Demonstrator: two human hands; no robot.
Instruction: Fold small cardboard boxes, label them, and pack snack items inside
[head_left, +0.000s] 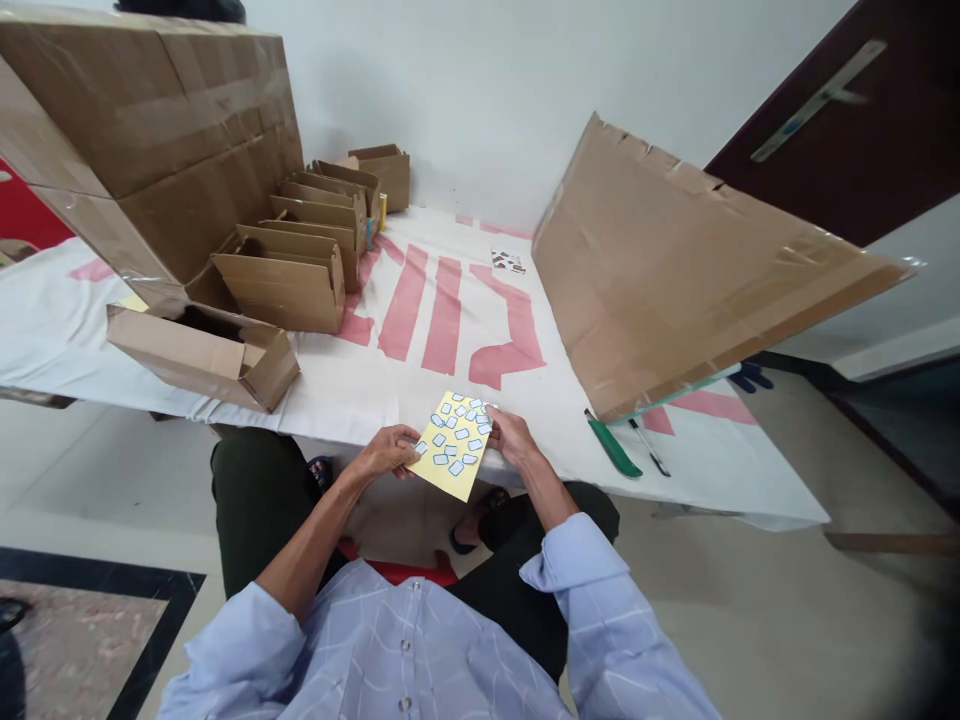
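A yellow card (450,480) with several small white, blue-edged shapes on it is held tilted over the table's front edge. My left hand (388,452) grips its left corner between thumb and fingers. At the upper right edge my right hand (512,438) pinches the same card. Whether the white shapes are printed or stuck on, I cannot tell. To the right of my right hand lie a green-handled cutter (613,447) and a dark pen (649,446).
Several open cardboard boxes (277,290) stand in a row on the left, before a tall cardboard panel (217,120). Another cardboard panel (675,270) leans on the right. A small patterned card (508,261) lies farther back on the white cloth (360,385) with red strips.
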